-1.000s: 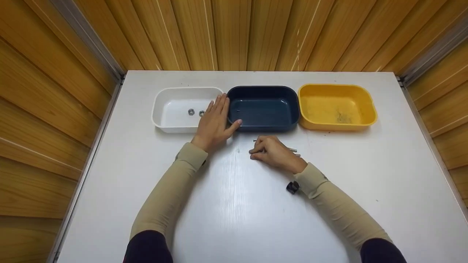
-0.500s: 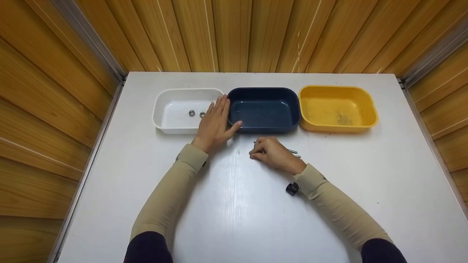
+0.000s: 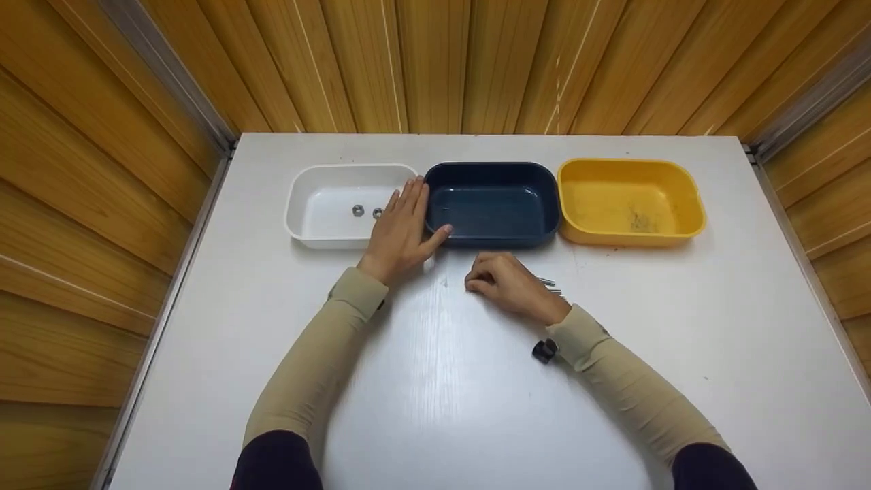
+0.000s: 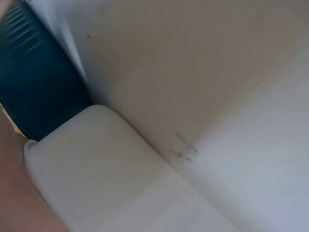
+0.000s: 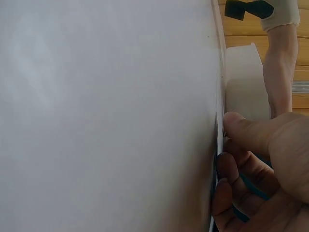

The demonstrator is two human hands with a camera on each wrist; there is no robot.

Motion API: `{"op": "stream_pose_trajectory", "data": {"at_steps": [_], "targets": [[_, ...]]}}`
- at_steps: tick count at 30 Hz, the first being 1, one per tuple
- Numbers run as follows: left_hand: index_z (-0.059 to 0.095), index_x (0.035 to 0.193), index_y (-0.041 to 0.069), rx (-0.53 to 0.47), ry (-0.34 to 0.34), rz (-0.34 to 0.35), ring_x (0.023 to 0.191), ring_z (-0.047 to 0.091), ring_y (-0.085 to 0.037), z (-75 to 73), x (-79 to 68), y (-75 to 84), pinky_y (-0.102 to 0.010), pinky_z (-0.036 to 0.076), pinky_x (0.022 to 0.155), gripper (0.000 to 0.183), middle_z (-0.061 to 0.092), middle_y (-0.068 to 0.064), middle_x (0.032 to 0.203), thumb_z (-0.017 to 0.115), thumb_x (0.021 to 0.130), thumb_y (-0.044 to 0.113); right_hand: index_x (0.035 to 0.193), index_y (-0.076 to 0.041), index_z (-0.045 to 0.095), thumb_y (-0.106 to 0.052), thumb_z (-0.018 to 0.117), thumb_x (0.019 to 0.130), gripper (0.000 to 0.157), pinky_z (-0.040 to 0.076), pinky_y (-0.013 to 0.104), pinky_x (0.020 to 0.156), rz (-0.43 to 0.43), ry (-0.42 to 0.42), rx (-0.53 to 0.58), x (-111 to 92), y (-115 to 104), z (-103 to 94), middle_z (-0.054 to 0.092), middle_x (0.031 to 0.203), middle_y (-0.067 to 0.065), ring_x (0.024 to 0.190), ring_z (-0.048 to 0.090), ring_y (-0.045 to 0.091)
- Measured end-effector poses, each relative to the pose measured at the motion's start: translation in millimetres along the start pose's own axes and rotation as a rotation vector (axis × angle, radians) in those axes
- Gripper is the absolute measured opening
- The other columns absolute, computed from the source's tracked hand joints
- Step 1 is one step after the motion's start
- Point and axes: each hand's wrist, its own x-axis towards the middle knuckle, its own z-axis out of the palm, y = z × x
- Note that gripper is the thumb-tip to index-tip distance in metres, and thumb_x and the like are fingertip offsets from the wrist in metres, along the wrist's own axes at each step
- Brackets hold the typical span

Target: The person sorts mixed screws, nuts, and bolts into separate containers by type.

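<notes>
My left hand (image 3: pixel 400 228) lies with straight fingers along the right end of the white tray (image 3: pixel 299 239), its thumb reaching over the front left rim of the navy tray (image 3: pixel 503 241). Two metal nuts (image 3: pixel 358 211) sit in the white tray, one partly behind that hand. Just in front of the navy tray, my right hand (image 3: pixel 512 286) is low at the tabletop with curled fingers. Between its thumb and forefinger a tiny bit of metal (image 5: pixel 225 134) shows, apparently a screw mostly hidden by the fingers. Several thin metal screws (image 3: pixel 548 282) stick out from behind this hand.
A yellow tray (image 3: pixel 633 239) with dark smudges on its floor stands right of the navy one; the trays form a row at the back of the white table (image 3: pixel 422 408). Wood-patterned walls (image 3: pixel 435 68) enclose the back and sides.
My right hand stays in place, its fingers shifting slightly. The small metal end that showed beyond its knuckles is out of sight now. The left hand has not moved.
</notes>
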Motion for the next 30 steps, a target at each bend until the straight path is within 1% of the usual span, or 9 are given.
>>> {"op": "stream_pose_trajectory", "data": {"at_steps": [3,8,13,16,21,25,30], "targets": [[0.020,0.158,-0.002,0.002,-0.003,-0.007,0.154,0.012,-0.030,-0.7,-0.3,0.1,-0.042,0.009,0.125,0.095,0.017,-0.018,0.166,0.033,0.097,0.070,0.092,-0.011,0.080,-0.014,0.075,0.091,0.005,0.051,0.026,0.072,-0.018,0.019,0.022,1,-2,-3.9,0.066,0.087,-0.007,0.080,0.060,0.008],[0.019,0.158,-0.002,0.005,-0.009,-0.007,0.154,0.012,-0.030,-0.5,0.5,0.1,-0.042,0.008,0.126,0.095,0.017,-0.018,0.166,0.032,0.097,0.070,0.095,-0.008,0.078,-0.013,0.075,0.091,0.008,0.051,0.025,0.067,-0.072,0.075,0.038,3,-7,-12.9,0.067,0.090,-0.005,0.078,0.061,0.008],[0.018,0.158,-0.002,0.008,-0.017,-0.007,0.155,0.011,-0.030,0.0,0.8,0.2,-0.041,0.008,0.126,0.096,0.016,-0.018,0.166,0.030,0.097,0.071,0.097,-0.006,0.077,-0.012,0.074,0.092,0.009,0.054,0.029,0.067,-0.113,0.111,0.043,4,-10,-20.5,0.068,0.093,-0.004,0.082,0.063,0.008],[0.018,0.158,-0.001,0.010,-0.020,-0.010,0.154,0.011,-0.030,-0.3,0.2,0.1,-0.041,0.008,0.126,0.096,0.016,-0.018,0.166,0.030,0.097,0.072,0.097,-0.006,0.076,-0.012,0.073,0.092,0.008,0.053,0.029,0.066,-0.132,0.124,0.054,5,-11,-23.5,0.068,0.095,-0.004,0.084,0.063,0.009],[0.018,0.158,-0.002,0.013,-0.018,-0.007,0.154,0.012,-0.030,-0.4,-0.2,0.4,-0.042,0.009,0.126,0.095,0.016,-0.018,0.166,0.031,0.097,0.070,0.100,-0.011,0.074,-0.015,0.071,0.094,0.007,0.051,0.026,0.066,-0.136,0.130,0.067,5,-13,-28.3,0.069,0.097,-0.006,0.084,0.063,0.009],[0.018,0.158,-0.001,0.019,-0.022,-0.010,0.154,0.011,-0.030,-0.2,-0.1,0.6,-0.042,0.010,0.125,0.095,0.016,-0.018,0.166,0.032,0.097,0.071,0.103,-0.018,0.073,-0.018,0.068,0.096,0.008,0.052,0.025,0.067,-0.136,0.122,0.048,4,-14,-31.8,0.069,0.097,-0.010,0.084,0.063,0.008],[0.019,0.158,-0.001,0.021,-0.026,-0.020,0.155,0.011,-0.029,-0.1,-0.3,1.4,-0.042,0.011,0.125,0.095,0.016,-0.017,0.166,0.032,0.097,0.070,0.105,-0.023,0.073,-0.023,0.067,0.097,0.010,0.052,0.025,0.067,-0.120,0.109,0.038,2,-13,-34.1,0.069,0.097,-0.014,0.083,0.062,0.005]]}}
